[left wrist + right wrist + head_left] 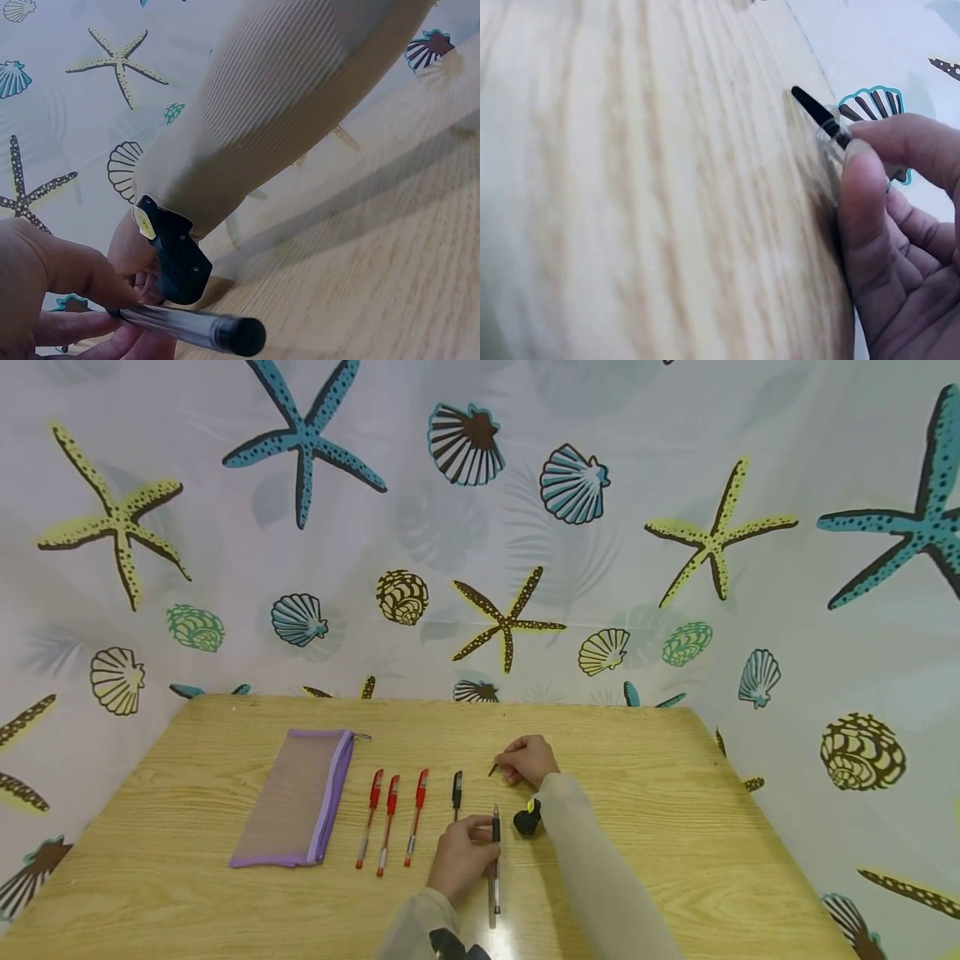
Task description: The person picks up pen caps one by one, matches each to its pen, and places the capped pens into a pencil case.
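Left hand (461,857) is curled, with a clear-barrelled pen (497,881) clamped between the thumb and fingers. The pen is held lengthwise, its black grip section and uncapped tip directed away from the person and its black end plug directed toward the person; a narrow shadow is cast on the counter (690,793) beside the barrel. By the right hand (528,762), located farther across the counter and to the right of the pen tip, a small black part (814,109) is pinched between thumb and index finger. This part is tapered, and a clear section is seen next to the fingertips; its full shape is hidden by the grip. The part and the held pen are separated. A black-capped pen (457,787) is located just left of the held pen, its lower portion being covered by the left hand. Farther left, three red-capped pens (392,802) are laid side by side, caps pointed away from the person. To the left of these, a mesh pouch (296,802) with purple edging is laid flat. A black wrist camera (527,820) is worn at the right wrist, beside a light sleeve (600,868). Behind the counter, a white cloth (450,543) printed with starfish and shells is hung.
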`<state>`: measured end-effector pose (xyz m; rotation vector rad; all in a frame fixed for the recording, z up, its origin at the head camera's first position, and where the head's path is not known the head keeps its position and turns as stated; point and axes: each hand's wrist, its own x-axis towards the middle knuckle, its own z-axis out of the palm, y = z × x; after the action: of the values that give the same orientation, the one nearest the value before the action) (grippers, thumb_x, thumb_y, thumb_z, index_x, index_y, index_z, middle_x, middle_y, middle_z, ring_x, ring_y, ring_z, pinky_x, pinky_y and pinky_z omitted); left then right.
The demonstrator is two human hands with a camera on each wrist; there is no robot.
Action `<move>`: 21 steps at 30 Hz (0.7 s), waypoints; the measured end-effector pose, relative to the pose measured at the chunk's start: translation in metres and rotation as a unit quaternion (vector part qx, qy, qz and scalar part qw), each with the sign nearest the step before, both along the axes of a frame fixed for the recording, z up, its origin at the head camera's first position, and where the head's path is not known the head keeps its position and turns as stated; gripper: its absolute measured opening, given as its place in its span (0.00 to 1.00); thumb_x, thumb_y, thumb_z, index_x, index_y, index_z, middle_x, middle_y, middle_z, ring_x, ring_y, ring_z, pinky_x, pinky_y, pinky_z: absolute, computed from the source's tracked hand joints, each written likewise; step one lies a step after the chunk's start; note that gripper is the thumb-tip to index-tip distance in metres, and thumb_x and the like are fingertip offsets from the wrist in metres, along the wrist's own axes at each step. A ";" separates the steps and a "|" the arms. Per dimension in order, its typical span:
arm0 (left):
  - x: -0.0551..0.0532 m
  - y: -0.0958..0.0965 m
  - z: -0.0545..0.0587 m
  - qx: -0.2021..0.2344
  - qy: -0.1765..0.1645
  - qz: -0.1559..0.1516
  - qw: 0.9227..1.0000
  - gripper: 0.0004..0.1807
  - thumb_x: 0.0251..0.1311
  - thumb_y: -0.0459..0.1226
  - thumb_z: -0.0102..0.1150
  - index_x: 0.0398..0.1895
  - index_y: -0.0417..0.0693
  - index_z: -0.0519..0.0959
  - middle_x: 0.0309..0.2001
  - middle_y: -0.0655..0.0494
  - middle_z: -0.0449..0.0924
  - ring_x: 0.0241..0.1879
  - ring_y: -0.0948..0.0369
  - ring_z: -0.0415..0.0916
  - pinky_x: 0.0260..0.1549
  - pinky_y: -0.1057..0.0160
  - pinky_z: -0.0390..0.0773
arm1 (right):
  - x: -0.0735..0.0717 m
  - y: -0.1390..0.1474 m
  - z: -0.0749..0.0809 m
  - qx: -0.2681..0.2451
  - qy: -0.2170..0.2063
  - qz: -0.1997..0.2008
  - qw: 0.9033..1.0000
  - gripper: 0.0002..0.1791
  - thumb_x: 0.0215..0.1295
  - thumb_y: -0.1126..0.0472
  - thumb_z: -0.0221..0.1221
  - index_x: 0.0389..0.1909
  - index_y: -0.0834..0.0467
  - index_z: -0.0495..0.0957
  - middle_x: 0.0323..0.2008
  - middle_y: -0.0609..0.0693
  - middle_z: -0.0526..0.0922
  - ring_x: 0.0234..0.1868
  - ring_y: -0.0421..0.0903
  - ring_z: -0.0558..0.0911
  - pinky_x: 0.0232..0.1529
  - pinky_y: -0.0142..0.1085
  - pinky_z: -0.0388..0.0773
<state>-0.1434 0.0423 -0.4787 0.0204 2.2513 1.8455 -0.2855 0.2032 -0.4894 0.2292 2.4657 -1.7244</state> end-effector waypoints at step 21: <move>-0.003 -0.006 0.003 0.085 -0.054 -0.011 0.995 0.23 0.55 0.25 0.61 0.58 0.35 0.76 0.36 0.48 0.79 0.29 0.61 0.78 0.27 0.61 0.82 | 0.007 0.004 -0.007 -0.105 0.049 -0.014 0.993 0.07 0.60 0.67 0.65 0.36 0.68 0.83 0.21 0.52 0.79 0.15 0.42 0.76 0.17 0.33 0.77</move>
<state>-0.1460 0.0360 -0.4755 -0.0249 2.0106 1.9713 -0.2786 0.2075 -0.4960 0.1629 2.3313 -2.0336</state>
